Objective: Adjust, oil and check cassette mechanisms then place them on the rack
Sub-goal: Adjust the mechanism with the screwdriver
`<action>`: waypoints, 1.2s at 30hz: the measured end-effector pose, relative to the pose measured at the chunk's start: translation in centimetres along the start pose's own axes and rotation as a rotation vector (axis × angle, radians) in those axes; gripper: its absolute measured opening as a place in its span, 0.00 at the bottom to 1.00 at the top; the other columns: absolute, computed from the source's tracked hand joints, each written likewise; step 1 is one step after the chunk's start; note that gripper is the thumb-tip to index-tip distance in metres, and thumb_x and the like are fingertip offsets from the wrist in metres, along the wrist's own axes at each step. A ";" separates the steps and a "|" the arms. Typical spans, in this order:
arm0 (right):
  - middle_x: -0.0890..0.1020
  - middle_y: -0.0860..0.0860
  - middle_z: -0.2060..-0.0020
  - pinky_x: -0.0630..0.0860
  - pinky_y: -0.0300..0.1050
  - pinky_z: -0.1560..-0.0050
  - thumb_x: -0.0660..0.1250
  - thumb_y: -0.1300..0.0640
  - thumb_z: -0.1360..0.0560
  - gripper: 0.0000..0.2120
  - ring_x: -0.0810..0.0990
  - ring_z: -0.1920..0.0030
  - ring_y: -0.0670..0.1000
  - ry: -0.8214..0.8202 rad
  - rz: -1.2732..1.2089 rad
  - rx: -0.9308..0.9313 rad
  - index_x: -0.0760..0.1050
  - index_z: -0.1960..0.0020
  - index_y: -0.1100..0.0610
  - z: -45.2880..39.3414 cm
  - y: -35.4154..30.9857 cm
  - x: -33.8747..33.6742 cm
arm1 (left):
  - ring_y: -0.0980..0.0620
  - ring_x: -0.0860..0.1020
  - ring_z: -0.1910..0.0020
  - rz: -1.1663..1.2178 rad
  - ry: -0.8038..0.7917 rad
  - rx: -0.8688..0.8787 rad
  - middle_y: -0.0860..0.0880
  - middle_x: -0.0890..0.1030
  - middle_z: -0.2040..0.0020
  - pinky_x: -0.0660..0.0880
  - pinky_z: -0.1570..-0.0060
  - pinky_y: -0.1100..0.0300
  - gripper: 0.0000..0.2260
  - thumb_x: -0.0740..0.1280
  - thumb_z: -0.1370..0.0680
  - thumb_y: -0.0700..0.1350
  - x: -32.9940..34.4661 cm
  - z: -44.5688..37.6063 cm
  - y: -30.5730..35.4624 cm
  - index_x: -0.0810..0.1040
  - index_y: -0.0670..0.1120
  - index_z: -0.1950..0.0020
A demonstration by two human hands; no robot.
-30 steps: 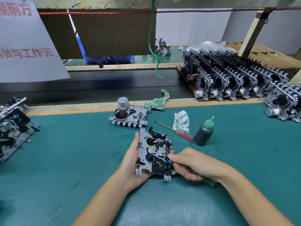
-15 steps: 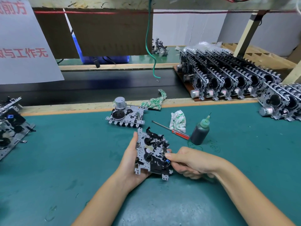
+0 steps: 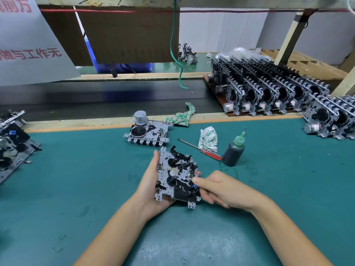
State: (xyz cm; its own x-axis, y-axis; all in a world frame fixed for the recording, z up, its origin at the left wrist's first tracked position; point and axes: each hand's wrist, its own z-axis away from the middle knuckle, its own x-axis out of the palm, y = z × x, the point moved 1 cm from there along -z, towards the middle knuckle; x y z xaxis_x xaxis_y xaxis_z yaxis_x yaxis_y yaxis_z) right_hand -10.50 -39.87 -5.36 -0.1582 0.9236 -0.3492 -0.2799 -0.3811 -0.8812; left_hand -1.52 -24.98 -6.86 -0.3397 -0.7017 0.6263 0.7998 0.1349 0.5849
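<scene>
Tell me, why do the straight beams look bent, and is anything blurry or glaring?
Head view: the wide lens bows lines near the edges, such as the wooden post; the held mechanism and bottle are sharp; the top right corner is smeared; lighting is soft and even, with faint shadows and no harsh glare on the green mat.

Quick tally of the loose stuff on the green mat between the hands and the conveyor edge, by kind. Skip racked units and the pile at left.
Cassette mechanism: 2, one in the left hand, one lying flat
Rag: 2, and
Screwdriver: 1
Oil bottle: 1
Total: 6
</scene>
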 end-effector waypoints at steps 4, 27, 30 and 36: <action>0.66 0.50 0.84 0.72 0.46 0.73 0.55 0.53 0.18 0.18 0.63 0.84 0.45 0.259 -0.148 -0.165 0.69 0.65 0.57 -0.3 -0.1 -0.2 | 0.38 0.81 0.47 0.112 -0.017 0.004 0.35 0.79 0.42 0.74 0.48 0.46 0.39 0.55 0.27 0.70 0.1 0.6 0.0 0.82 0.35 0.47; 0.70 0.48 0.49 0.67 0.43 0.48 0.69 0.56 0.28 0.17 0.70 0.50 0.52 1.451 0.327 -0.510 0.71 0.43 0.59 0.4 0.2 -1.3 | 0.34 0.77 0.41 0.235 -0.075 0.085 0.32 0.76 0.38 0.70 0.41 0.41 0.35 0.54 0.23 0.65 -0.7 0.2 -0.4 0.73 0.35 0.34; 0.70 0.48 0.42 0.65 0.41 0.45 0.76 0.60 0.32 0.31 0.69 0.44 0.49 1.237 -0.008 -0.141 0.63 0.36 0.55 0.0 1.2 -2.4 | 0.33 0.75 0.39 0.212 -0.128 0.060 0.31 0.74 0.37 0.67 0.36 0.40 0.32 0.54 0.22 0.62 -0.8 0.1 -0.3 0.75 0.34 0.36; 0.82 0.48 0.50 0.72 0.28 0.56 0.70 0.63 0.27 0.13 0.79 0.56 0.36 0.911 -0.348 -0.093 0.73 0.45 0.53 -0.7 1.8 -2.8 | 0.34 0.73 0.36 0.188 -0.235 0.029 0.31 0.72 0.34 0.68 0.36 0.39 0.31 0.54 0.21 0.60 -1.3 -0.1 -0.3 0.74 0.34 0.36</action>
State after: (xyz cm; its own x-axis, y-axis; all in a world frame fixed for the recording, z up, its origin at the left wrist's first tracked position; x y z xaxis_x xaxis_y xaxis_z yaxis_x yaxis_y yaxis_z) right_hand -9.92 -43.15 -6.13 0.7219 0.6771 -0.1432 -0.0909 -0.1125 -0.9895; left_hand -1.29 -24.14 -7.90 -0.2954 -0.4819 0.8250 0.8460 0.2694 0.4602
